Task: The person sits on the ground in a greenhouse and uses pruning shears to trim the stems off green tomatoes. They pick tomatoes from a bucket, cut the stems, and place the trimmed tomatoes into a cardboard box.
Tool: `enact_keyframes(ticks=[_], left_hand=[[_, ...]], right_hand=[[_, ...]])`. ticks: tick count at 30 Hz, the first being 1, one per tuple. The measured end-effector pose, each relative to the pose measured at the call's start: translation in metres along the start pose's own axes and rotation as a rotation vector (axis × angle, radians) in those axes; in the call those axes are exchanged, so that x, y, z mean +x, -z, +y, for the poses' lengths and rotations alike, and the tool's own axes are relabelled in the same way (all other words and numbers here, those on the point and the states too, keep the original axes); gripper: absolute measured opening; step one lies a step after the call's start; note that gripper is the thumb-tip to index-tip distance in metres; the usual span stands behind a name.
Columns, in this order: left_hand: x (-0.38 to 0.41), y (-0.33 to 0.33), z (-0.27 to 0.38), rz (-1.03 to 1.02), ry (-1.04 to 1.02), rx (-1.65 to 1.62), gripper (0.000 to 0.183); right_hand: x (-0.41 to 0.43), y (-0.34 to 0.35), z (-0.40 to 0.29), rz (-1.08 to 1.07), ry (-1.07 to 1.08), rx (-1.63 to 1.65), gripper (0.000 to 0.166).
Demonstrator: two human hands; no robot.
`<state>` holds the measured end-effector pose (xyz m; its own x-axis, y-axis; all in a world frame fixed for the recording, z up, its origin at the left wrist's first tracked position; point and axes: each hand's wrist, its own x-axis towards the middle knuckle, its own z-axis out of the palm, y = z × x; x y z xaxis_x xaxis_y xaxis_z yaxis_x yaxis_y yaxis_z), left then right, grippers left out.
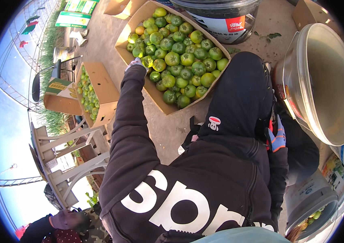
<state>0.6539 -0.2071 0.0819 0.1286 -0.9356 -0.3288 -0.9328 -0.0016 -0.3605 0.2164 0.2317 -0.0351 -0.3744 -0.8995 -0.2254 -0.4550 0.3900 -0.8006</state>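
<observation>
My left hand point(137, 64), in a pale patterned glove, reaches to the left edge of an open cardboard box point(153, 98). Its fingertips are at the green tomatoes point(172, 58) filling the box, some tinged with orange. Whether those fingers grip a tomato cannot be made out. Down by my thigh, my right hand point(277, 135) wears a blue-grey glove with orange trim. It is closed around red-handled pruning shears point(271, 126), whose blades point away from me along my leg.
A second carton of green tomatoes point(102, 88) stands left, near a pale wooden bench point(65, 152). A lidded black bucket point(220, 21) is beyond the box. Right are a large bucket point(326, 85) and a grey bucket point(308, 200) holding tomatoes. Another person point(65, 224) is at lower left.
</observation>
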Motion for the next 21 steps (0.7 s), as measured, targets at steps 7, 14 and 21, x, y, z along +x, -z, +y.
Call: enact_keyframes(ticks=[7,14,21], left_hand=[[-0.013,-0.023,0.017,0.233,-0.127,0.116,0.08],[0.006,-0.039,-0.014,0.188,-0.262,-0.169,0.086],[-0.032,0.022,0.039,0.813,-0.512,-0.317,0.071]], right_hand=[[0.001,0.0,0.003,-0.009,-0.017,0.016,0.076],[0.005,0.0,-0.009,-0.085,-0.092,0.069,0.072],[0.003,0.008,-0.021,-0.046,-0.099,0.019,0.079]])
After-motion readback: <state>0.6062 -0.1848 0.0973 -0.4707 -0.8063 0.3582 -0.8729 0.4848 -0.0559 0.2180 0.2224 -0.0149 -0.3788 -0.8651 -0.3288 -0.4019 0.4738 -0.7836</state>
